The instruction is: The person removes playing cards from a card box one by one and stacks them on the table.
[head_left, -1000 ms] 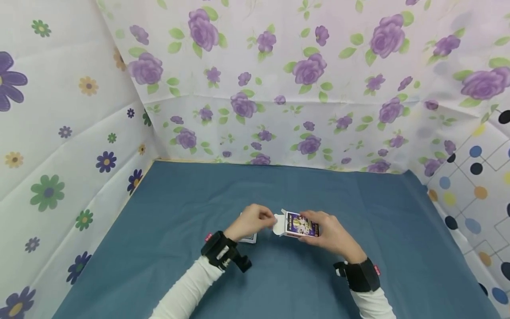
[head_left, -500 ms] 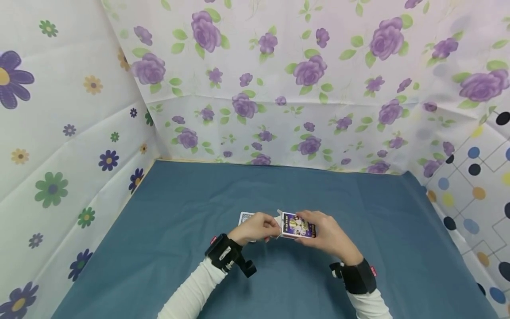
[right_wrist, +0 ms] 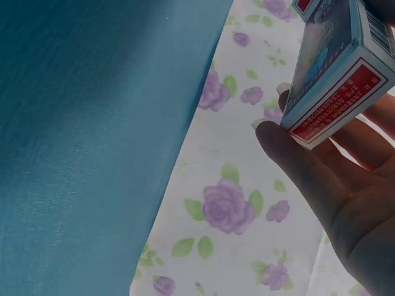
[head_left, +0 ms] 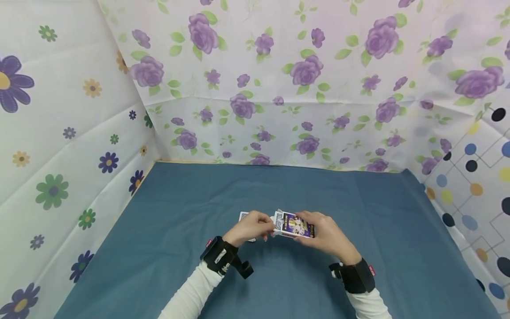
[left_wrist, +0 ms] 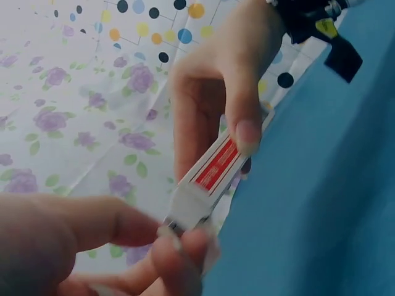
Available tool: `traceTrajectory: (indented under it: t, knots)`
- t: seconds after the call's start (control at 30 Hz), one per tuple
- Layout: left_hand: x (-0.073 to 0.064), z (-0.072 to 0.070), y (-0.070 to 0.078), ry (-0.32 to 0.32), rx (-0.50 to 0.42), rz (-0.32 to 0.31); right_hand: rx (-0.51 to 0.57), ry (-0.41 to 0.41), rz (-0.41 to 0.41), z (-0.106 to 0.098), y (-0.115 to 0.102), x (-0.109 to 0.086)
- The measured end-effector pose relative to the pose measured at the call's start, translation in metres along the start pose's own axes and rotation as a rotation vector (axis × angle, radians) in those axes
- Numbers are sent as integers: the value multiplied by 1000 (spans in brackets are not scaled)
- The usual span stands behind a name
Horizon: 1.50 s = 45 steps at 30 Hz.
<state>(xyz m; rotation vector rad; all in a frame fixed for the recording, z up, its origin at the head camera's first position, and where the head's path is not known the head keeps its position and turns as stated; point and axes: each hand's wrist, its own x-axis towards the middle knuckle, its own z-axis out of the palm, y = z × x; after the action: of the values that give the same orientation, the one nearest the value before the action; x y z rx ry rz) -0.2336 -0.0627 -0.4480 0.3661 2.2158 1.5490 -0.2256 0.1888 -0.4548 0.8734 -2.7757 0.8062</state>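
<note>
My right hand (head_left: pixel 328 232) holds a purple playing-card box (head_left: pixel 298 225) by its right end, above the table. Out of the box's left end, which stands open, pokes a deck of playing cards (head_left: pixel 279 219) with grey-blue patterned backs. My left hand (head_left: pixel 250 227) pinches the protruding end of the cards. In the left wrist view, its fingertips (left_wrist: pixel 179 246) meet at the box's mouth, partly blurred. The box's red-and-white narrow side (left_wrist: pixel 216 169) shows there. Another card or stack of cards (head_left: pixel 242 215) lies on the table, mostly hidden behind my left hand.
A blue cloth (head_left: pixel 191 199) covers the table. Floral sheeting (head_left: pixel 239 133) rises along the back edge, with patterned sheets on the left and right sides. A black camera strap (head_left: pixel 219 255) sits on each wrist.
My left hand moved right to the box's opening, then slightly back left. Patterned cards now stick out of the box. The right hand has kept its grip, shifting slightly left.
</note>
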Motion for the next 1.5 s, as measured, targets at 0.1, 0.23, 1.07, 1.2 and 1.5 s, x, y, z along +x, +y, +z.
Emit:
traceTrajectory:
  t: [0.1,0.23,1.07,1.2,1.5]
  knots:
    - [-1,6,0,120,-67,-21,-8,14,-1,-1,1,1]
    - [-6,11,-2,243,-148,-8,-28,32,10,-1,3,2]
    - [-13,25,-7,225,-465,-20,-24,74,30,8,5,0]
    - [-13,30,-9,298,-492,-26,-14,72,33,7,6,0]
    - [-16,37,-11,310,-545,-17,-7,61,37,8,4,0]
